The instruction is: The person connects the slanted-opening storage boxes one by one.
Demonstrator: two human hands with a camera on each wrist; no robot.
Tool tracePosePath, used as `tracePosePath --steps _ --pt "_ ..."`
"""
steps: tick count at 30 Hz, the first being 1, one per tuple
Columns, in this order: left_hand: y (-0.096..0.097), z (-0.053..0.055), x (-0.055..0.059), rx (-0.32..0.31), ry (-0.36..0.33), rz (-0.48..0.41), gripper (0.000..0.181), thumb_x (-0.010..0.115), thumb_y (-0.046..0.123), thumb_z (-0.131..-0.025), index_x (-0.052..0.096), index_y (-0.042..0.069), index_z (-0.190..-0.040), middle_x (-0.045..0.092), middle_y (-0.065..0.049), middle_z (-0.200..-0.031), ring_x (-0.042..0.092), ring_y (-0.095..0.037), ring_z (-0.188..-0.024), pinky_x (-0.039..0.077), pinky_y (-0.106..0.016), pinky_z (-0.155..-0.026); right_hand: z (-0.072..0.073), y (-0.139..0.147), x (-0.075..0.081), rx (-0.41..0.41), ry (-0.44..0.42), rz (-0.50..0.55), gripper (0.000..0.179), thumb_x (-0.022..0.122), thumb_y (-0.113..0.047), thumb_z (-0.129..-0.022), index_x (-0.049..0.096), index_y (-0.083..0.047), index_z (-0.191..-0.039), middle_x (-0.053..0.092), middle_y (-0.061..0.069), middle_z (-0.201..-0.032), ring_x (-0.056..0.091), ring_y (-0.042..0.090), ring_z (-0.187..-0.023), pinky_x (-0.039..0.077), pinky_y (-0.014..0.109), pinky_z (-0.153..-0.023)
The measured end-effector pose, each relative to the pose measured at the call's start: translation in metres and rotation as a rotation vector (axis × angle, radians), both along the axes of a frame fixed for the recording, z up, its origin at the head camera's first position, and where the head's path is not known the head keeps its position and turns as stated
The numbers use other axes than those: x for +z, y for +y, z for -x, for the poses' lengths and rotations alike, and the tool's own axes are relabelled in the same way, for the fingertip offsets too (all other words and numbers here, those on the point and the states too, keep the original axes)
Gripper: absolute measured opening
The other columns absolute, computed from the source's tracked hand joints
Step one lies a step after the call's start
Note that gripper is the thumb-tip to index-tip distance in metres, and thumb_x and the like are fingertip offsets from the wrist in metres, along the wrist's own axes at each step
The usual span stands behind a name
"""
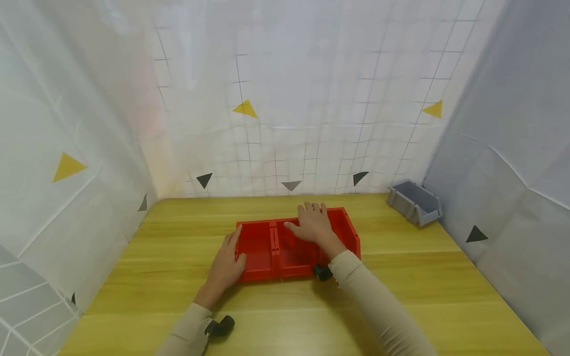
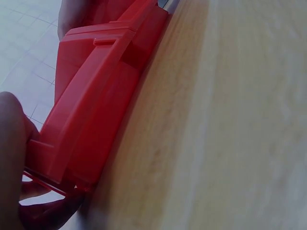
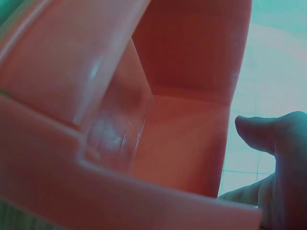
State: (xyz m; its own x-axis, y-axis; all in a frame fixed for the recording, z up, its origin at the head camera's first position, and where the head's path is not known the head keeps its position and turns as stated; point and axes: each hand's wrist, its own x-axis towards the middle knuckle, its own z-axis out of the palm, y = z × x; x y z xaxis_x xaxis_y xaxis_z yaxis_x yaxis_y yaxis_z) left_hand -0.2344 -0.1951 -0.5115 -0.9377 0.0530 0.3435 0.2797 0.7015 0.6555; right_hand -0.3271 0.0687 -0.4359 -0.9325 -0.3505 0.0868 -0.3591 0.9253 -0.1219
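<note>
Red open-front plastic bins stand side by side in a row on the table, among them a left bin (image 1: 256, 252), a middle bin (image 1: 291, 257) and a right bin (image 1: 345, 230). My left hand (image 1: 226, 266) grips the left bin's outer side wall, fingers outside and thumb at its inner side. In the left wrist view, fingertips (image 2: 55, 208) touch the bin's lower edge. Over the row reaches my right hand (image 1: 315, 228), its fingers extended at the back rim. The right wrist view shows its thumb (image 3: 256, 132) apart from a red bin (image 3: 187, 139); the other fingers are partly hidden behind it.
A grey bin (image 1: 414, 201) sits at the table's back right corner. White sheets (image 1: 285, 89) with triangles and grid lines enclose the wooden table (image 1: 267, 316) at the back and both sides. Each wrist carries a small black device (image 1: 220, 326).
</note>
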Motion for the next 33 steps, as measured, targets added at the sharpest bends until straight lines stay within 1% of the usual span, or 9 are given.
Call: tracePosePath --steps 13,33 --pt "0.0000 -0.0013 0.0016 -0.003 -0.014 -0.001 0.078 0.059 0.007 -0.093 0.030 0.014 -0.165 0.044 -0.015 -0.154 0.056 -0.038 -0.124 0.049 -0.057 -0.101 -0.0019 -0.0006 -0.0014 0.003 0.009 0.015 0.074 0.061 -0.053 -0.099 0.051 0.001 -0.147 0.046 0.023 -0.151 0.037 0.045 -0.138 0.017 0.062 -0.119" --pt "0.0004 -0.0014 0.0039 -0.010 -0.007 -0.005 0.077 0.059 0.007 -0.093 0.031 0.013 -0.164 0.044 -0.015 -0.154 0.055 -0.037 -0.124 0.048 -0.057 -0.102 -0.0028 -0.0003 -0.0039 0.002 0.023 0.010 0.074 0.060 -0.054 -0.099 0.050 0.002 -0.146 0.047 0.023 -0.149 0.038 0.045 -0.138 0.019 0.062 -0.118"
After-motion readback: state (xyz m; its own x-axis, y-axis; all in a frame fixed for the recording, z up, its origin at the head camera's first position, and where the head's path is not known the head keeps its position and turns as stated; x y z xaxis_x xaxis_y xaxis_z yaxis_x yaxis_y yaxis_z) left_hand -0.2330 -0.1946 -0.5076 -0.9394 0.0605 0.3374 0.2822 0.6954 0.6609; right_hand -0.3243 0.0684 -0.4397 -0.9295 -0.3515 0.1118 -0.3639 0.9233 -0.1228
